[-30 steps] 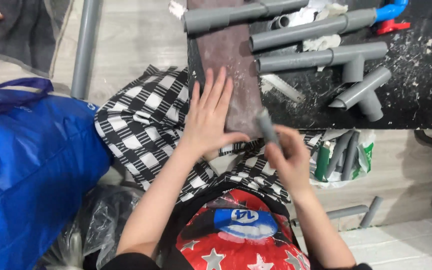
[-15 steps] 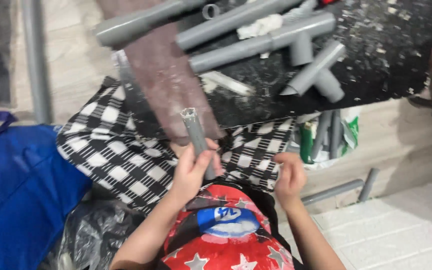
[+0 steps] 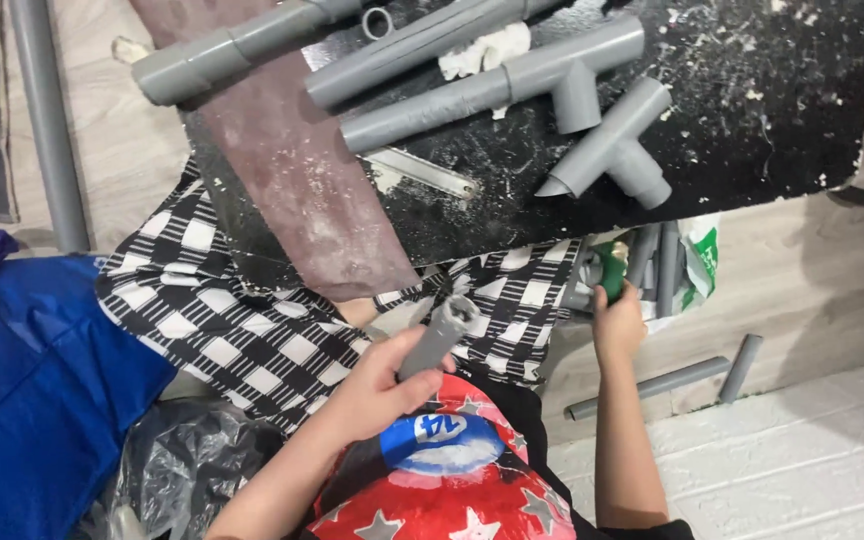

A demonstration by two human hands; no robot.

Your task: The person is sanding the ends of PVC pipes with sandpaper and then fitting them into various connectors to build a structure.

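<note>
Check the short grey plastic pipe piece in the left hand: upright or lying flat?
Tilted, close to upright. The short grey plastic pipe piece is gripped low by the left hand, its open end pointing up and slightly right.

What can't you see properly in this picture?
Head view:
- The right hand reaches into a bag of pipes; its fingers cover the green thing, so its kind is unclear.
- The lower end of the short grey pipe is hidden inside the left hand.
- The long pipes on the black board are cut off by the top edge.
</note>
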